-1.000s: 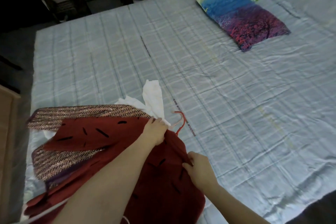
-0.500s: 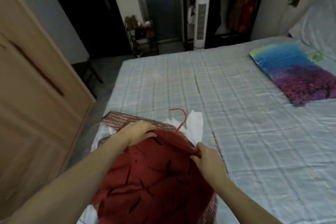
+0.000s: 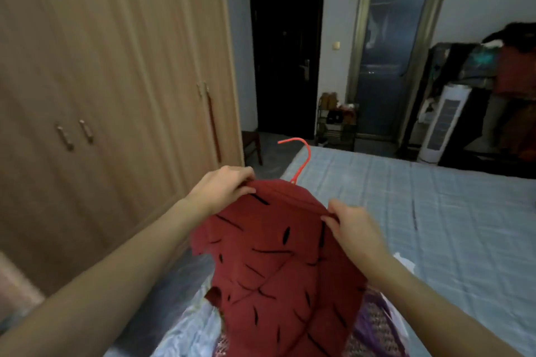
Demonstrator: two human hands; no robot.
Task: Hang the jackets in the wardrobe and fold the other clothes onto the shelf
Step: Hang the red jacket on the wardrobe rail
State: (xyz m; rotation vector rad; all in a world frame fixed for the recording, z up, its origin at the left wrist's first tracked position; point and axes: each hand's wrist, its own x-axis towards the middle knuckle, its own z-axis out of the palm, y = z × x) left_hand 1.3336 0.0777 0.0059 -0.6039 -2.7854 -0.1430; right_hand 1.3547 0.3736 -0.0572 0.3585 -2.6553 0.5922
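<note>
1. Both hands grip the top edge of the red jacket (image 3: 278, 264): the left hand (image 3: 223, 191) pinches one shoulder, the right hand (image 3: 352, 229) the other.
2. Held up over the bed (image 3: 435, 211), the jacket hangs on a red hanger (image 3: 301, 159), its hook poking up.
3. Closed wardrobe doors (image 3: 116, 95) stand to the left.

Both hands (image 3: 223, 190) hold red jacket (image 3: 278, 264) on hanger (image 3: 301, 159)

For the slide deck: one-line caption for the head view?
Both hands, left and right, hold a red jacket on a red hanger, facing the closed wardrobe.
</note>
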